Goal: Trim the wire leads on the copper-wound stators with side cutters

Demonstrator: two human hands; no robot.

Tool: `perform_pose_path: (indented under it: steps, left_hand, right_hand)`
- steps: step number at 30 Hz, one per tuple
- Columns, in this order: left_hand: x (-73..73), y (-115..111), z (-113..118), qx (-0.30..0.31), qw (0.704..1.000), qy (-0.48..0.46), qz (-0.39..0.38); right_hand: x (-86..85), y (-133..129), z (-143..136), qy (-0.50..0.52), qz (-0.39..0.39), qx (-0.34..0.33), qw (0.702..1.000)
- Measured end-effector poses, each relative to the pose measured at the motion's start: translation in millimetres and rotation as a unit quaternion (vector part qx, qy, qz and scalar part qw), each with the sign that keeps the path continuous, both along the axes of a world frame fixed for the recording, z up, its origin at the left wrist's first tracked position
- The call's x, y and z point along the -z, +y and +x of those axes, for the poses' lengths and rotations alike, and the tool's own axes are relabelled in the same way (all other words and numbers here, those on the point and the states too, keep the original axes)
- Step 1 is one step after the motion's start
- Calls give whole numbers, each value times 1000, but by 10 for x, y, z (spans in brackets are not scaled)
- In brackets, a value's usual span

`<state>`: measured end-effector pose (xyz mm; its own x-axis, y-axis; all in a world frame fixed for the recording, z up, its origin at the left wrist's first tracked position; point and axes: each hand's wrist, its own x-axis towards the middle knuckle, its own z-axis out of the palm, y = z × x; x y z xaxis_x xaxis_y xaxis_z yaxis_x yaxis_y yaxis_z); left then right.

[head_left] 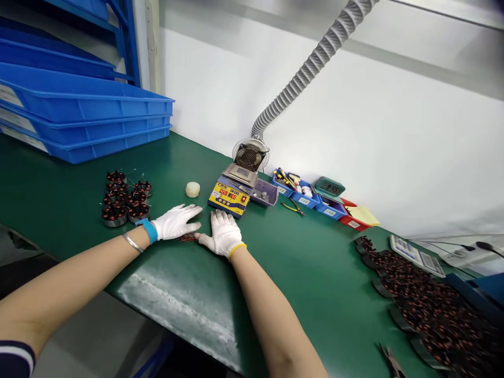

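My left hand, in a white glove with a blue wristband, lies flat on the green table, fingers stretched to the right. My right hand, gloved in white with a yellow cuff, rests palm down just in front of the yellow and blue device with red digits. Small copper-coloured wire bits lie between the hands, partly covered by them. Left of my left hand stands a group of black and copper coil parts. A round whitish block sits behind my left hand.
Stacked blue trays stand at the back left. A fume fan with a grey hose is behind the device. Small bins, yellow-handled cutters and a clock are to the right. Many coil parts and pliers lie far right.
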<state>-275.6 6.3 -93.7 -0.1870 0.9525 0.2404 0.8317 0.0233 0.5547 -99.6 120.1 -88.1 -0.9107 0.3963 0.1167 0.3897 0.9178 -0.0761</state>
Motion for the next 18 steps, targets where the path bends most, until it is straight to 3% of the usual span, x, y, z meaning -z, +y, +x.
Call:
perform_pose_path:
  steps: [5,9,11,13,15,18]
  left_hand:
    - [-16,12,-83,-29,987,-143,71]
    - [-25,42,-40,-55,976,-193,80]
    - [-26,7,-14,-57,972,-213,80]
    - [-29,-63,-25,-59,966,-237,81]
    - [-49,-160,-68,-70,960,-256,86]
    - [-144,-254,-66,-88,956,-259,105]
  right_hand:
    - [-8,-50,-292,16,-8,-40,999]
    - [-35,-201,-387,42,-20,-98,994]
    - [-61,-273,-336,65,-59,-112,990]
    - [-68,-323,-214,112,-150,-114,976]
    - [-34,-352,-25,207,-278,-76,935]
    - [69,-385,423,375,-457,18,807]
